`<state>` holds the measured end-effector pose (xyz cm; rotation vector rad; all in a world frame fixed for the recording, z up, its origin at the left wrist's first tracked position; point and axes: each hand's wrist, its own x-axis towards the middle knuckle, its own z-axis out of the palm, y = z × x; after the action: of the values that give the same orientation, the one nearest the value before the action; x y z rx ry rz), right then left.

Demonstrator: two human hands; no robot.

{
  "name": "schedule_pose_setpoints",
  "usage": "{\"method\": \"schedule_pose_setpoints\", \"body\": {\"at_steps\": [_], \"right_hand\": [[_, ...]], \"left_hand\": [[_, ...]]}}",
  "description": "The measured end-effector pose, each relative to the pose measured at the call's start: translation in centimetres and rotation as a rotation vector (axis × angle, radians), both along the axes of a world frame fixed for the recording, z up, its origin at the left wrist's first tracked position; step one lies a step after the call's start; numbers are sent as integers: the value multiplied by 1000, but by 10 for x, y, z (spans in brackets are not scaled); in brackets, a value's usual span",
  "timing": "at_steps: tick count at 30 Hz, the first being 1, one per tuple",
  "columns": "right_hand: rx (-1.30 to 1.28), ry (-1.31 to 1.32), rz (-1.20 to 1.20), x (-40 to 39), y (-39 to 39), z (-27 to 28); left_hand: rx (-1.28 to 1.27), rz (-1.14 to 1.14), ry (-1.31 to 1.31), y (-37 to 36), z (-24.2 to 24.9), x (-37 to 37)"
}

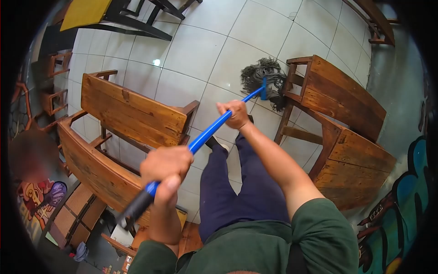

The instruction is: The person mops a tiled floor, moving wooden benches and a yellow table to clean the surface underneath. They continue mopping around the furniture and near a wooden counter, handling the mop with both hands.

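Note:
A mop with a blue handle (207,137) runs from the lower left up toward the floor ahead of me. My left hand (166,169) is wrapped round the handle near its black end grip (136,208). Farther down the shaft, my right hand (235,114) is closed on it. The mop's grey string head (262,80) lies spread on the tiles beside the legs of the right-hand wooden bench. A blue clamp (263,88) joins the strings to the shaft.
Wooden benches stand on both sides: one seat (132,105) at left, another (342,96) at right. White floor tiles (194,48) stretch ahead. A yellow-topped table (86,13) is at upper left. A person (36,155) is at far left. A painted wall (406,201) borders the right.

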<state>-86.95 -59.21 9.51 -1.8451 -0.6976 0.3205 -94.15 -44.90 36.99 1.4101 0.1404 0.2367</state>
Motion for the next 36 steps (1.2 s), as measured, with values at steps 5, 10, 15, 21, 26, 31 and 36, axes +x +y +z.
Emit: {"method": "schedule_pose_setpoints", "body": {"at_steps": [5, 10, 15, 21, 26, 31, 36], "right_hand": [[199, 33, 180, -49, 64, 25], [168, 111, 514, -74, 108, 10], [-9, 228, 494, -91, 88, 58], [-87, -41, 85, -151, -27, -14], [-334, -269, 19, -170, -94, -27], [-483, -439, 182, -155, -102, -53], [-432, -365, 23, -204, -77, -57]], "left_hand": [[189, -29, -17, -6, 41, -43], [379, -229, -165, -6, 20, -74], [239, -228, -180, 38, 43, -115], [-7, -256, -38, 23, -21, -150], [5, -279, -173, -42, -63, -215], [158, -252, -350, -77, -113, -257], [107, -80, -217, -70, -113, -298]]}}
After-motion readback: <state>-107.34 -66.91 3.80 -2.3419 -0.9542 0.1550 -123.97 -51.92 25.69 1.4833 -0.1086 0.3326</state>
